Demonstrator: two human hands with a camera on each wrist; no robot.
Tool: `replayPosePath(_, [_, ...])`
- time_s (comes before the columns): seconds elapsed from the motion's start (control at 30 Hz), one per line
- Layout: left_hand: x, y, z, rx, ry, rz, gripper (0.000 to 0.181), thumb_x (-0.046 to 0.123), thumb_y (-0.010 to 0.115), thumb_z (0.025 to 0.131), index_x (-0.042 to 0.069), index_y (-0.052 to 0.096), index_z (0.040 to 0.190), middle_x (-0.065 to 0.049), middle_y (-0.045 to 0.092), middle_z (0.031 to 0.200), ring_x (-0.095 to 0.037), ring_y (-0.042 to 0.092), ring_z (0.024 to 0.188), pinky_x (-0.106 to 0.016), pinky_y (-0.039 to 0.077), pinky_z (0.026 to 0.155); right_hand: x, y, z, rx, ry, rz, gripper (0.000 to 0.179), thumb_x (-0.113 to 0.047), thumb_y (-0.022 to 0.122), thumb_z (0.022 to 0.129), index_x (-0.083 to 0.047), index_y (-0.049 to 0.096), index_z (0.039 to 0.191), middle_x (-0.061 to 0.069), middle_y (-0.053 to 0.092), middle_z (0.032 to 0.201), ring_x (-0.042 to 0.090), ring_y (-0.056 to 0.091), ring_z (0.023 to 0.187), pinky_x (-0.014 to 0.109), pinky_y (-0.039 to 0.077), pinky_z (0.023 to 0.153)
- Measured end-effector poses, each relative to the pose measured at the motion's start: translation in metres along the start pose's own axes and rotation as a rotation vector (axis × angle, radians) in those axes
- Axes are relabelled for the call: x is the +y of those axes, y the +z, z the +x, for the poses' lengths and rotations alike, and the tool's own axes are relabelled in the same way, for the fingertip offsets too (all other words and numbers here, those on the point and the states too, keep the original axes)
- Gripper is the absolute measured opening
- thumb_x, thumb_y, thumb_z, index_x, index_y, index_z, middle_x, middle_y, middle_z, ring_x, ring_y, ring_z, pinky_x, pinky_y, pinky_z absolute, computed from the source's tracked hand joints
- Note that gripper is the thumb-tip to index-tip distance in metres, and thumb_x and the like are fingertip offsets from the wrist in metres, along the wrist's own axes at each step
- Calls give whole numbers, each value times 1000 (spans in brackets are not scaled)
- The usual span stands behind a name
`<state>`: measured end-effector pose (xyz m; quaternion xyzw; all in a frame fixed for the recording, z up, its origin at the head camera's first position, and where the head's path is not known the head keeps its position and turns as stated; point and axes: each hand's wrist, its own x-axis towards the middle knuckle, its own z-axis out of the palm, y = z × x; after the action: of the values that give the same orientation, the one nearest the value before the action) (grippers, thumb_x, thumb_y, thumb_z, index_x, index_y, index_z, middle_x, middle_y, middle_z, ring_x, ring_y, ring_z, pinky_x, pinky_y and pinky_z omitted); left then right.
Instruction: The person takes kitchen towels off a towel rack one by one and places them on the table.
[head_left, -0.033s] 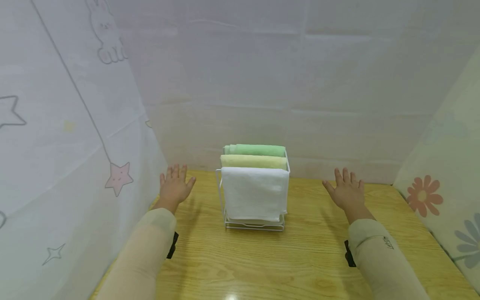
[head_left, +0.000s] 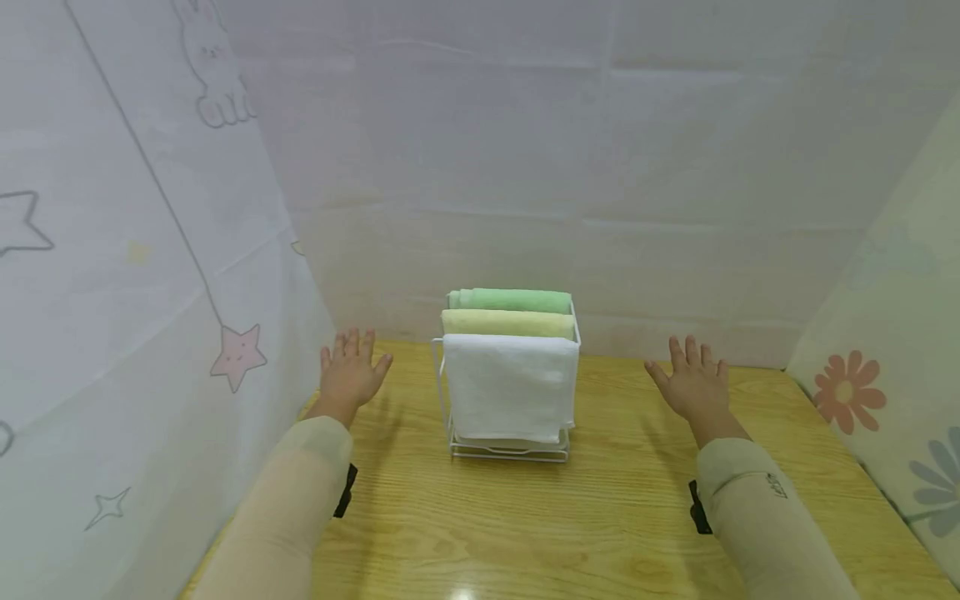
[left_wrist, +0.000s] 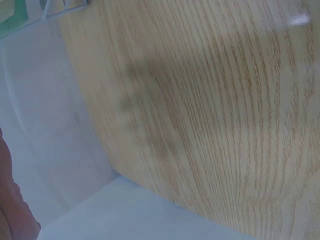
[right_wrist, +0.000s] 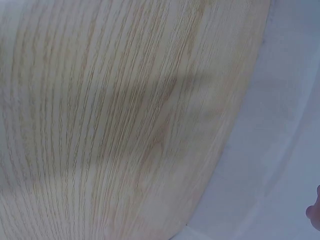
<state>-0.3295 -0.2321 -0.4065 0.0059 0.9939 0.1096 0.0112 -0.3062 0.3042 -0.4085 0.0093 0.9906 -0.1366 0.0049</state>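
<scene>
A white wire rack [head_left: 510, 455] stands on the wooden table, with three folded cloths hanging over it. The front cloth is white [head_left: 510, 387], the middle one pale yellow [head_left: 507, 322], the rear one green [head_left: 521, 300]. To the left of the rack, my left hand [head_left: 351, 379] is held with fingers spread, touching no cloth. My right hand [head_left: 693, 385] is likewise spread out, to the right of the rack and apart from it. Each wrist view catches only a bit of its hand at the edge; the left one also shows a corner of the rack and green cloth.
The wood-grain table [head_left: 525, 533] reaches back to a pale hanging sheet [head_left: 540, 167]. Printed sheets also close off the left side [head_left: 150, 350] and the right side [head_left: 885, 317]. A black strap [head_left: 346, 492] shows under the left sleeve, another strap [head_left: 700, 507] under the right.
</scene>
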Motion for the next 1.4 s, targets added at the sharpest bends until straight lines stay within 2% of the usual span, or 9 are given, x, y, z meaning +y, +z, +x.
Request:
replayPosePath(0.33, [-1,4,-2,14,7,-21,76,58,19,103,10,-7,157,-22,-14,162,-43,-15,148,-65,-12,118,-2,5,-1,37,-26,21,87,-67,19,99,-6,-6,156,28,-13,160,51,-10,146,71,-9,114])
replayPosePath(0.43, [-1,9,-4,53,44,-48,74,53,24,105,7,-2,157,-24,-10,162,-45,-11,149,-66,-7,119,-5,3,-3,94,-61,43,86,-64,22,101,-3,-2,156,30,-6,160,51,-3,146,71,-3,116])
replayPosePath(0.57, [-2,19,-9,103,117,-133,70,44,31,106,2,8,156,-28,-2,162,-48,-4,148,-68,1,119,-14,0,-5,177,-121,117,83,-59,29,102,-1,5,156,31,4,160,50,5,147,69,6,117])
replayPosePath(0.73, [-1,39,-20,87,188,-300,67,41,33,107,0,11,155,-30,1,161,-51,1,147,-70,7,117,-30,-5,-8,217,-162,243,78,-54,34,103,-3,11,156,26,5,162,49,9,147,69,13,116])
replayPosePath(0.87, [4,57,-30,31,207,-482,69,42,33,107,2,7,156,-26,0,163,-49,4,148,-68,10,118,-44,-11,-11,241,-188,333,74,-52,37,103,-5,15,156,23,9,163,48,14,146,70,20,114])
replayPosePath(1.03, [16,80,-47,-65,156,-686,75,51,37,104,7,7,157,-24,8,163,-50,13,147,-66,19,117,-64,-18,-14,281,-251,440,70,-48,42,103,-3,25,154,23,21,160,47,23,145,65,31,112])
replayPosePath(1.1, [21,89,-53,-83,140,-752,75,50,41,103,8,11,157,-24,13,162,-49,17,146,-64,22,117,-73,-20,-16,287,-282,469,68,-47,43,103,-4,27,153,22,24,160,45,25,144,64,34,111])
replayPosePath(1.27, [36,108,-66,-98,139,-926,73,35,55,101,4,18,155,-25,20,160,-45,21,146,-59,22,119,-93,-26,-25,289,-346,528,63,-43,45,103,-7,30,152,18,26,160,42,25,146,65,36,109])
replayPosePath(1.4, [48,118,-74,-87,134,-1010,76,26,64,96,1,22,154,-25,24,159,-45,25,145,-58,24,119,-108,-32,-33,291,-382,565,59,-38,47,103,-7,32,151,17,28,159,40,26,146,66,34,110])
